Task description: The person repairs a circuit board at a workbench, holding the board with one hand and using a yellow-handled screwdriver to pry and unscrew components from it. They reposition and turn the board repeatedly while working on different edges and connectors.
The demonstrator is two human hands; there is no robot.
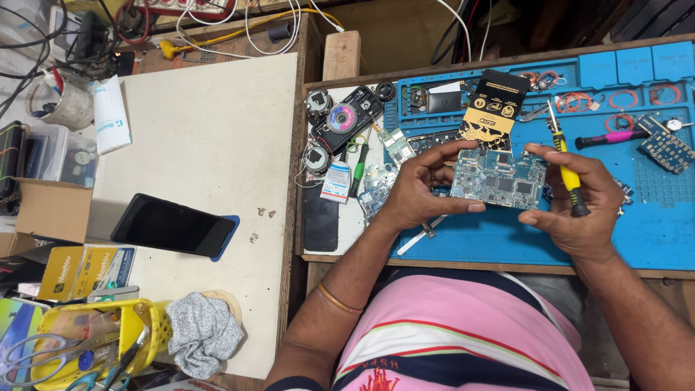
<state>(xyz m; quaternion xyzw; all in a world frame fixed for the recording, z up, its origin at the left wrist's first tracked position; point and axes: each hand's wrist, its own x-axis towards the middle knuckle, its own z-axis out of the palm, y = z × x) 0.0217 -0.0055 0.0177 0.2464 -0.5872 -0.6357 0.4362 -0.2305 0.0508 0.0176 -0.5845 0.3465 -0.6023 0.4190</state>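
As the wearer leans over the bench, the items stand thus, nearest first.

Pink striped shirt [463, 333]: fills the lower edge, with a thin bangle [339, 298] on the left forearm.

Left hand [416, 190]: fingers curled, thumb and fingertips pinching the left edge of the circuit board.

Circuit board [498, 178]: blue-green, rectangular, held just above the blue work mat [651, 232], between both hands.

Right hand [572, 199]: fingers pressed together around a yellow-handled screwdriver [567, 170], its tip upward, while thumb and forefinger steady the board's right edge.

Black and gold card [494, 108]: just behind the board, standing partly upright.

Green-handled tool [357, 170]: left of the left hand, among small loose parts and a dismantled black device [346, 118].

Pink-handled tool [614, 137]: on the mat, to the right, near a small keypad-like board [667, 149].

Pale board [210, 145]: on the left bench, bearing a dark phone [172, 225] lying face up.

Grey cloth [205, 333] and yellow basket [141, 329] with scissors: lower left corner.

Tangled cables [239, 22]: at the far edge.
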